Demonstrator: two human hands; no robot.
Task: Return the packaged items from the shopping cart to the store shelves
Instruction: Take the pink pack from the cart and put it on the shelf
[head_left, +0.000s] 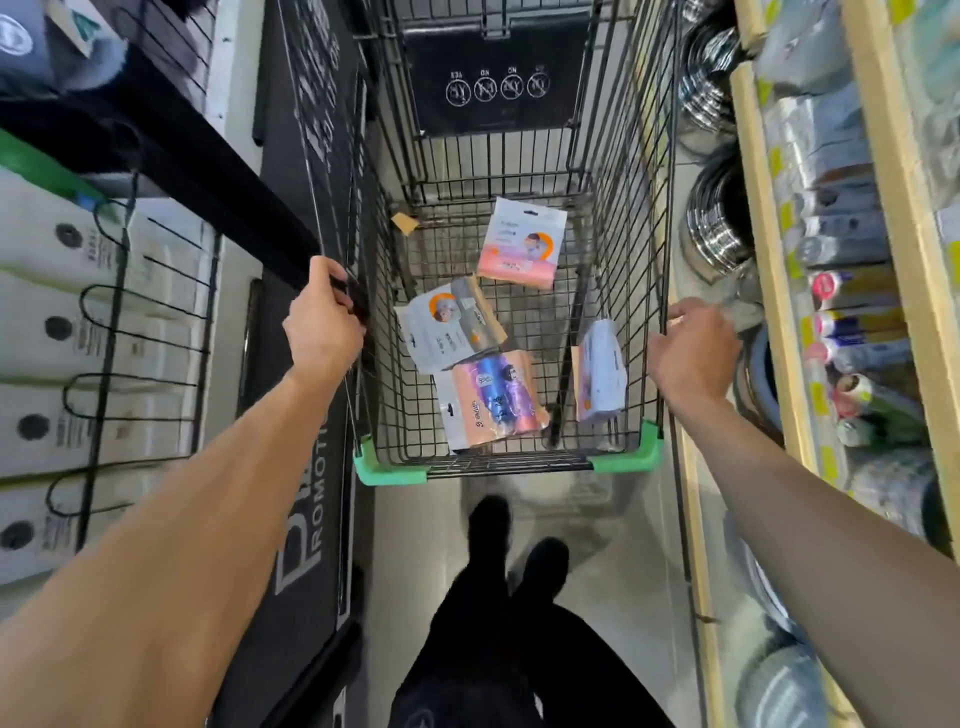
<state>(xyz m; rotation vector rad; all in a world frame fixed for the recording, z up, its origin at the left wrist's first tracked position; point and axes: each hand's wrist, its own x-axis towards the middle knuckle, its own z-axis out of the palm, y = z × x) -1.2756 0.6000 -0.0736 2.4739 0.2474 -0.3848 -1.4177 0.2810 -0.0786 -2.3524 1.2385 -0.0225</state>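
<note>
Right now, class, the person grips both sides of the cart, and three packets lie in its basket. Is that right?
Not quite: the head view shows four packets, not three: a pink packet, a grey packet, a roll pack and a white packet leaning against the right side. The rest holds: the left hand and right hand grip the sides of the cart.

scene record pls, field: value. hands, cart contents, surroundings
left hand: grips the cart's left rim
right hand: fingers curled over the cart's right rim
cart: black wire, green corner guards
packages in cart: four
pink package: flat on the floor, far end
grey package: middle, overlapping the package of coloured rolls
package of coloured rolls: near end
white package: standing against the right wall
shelves: right of cart, stocked
wire rack: left of cart
task state: none in hand yet
</note>
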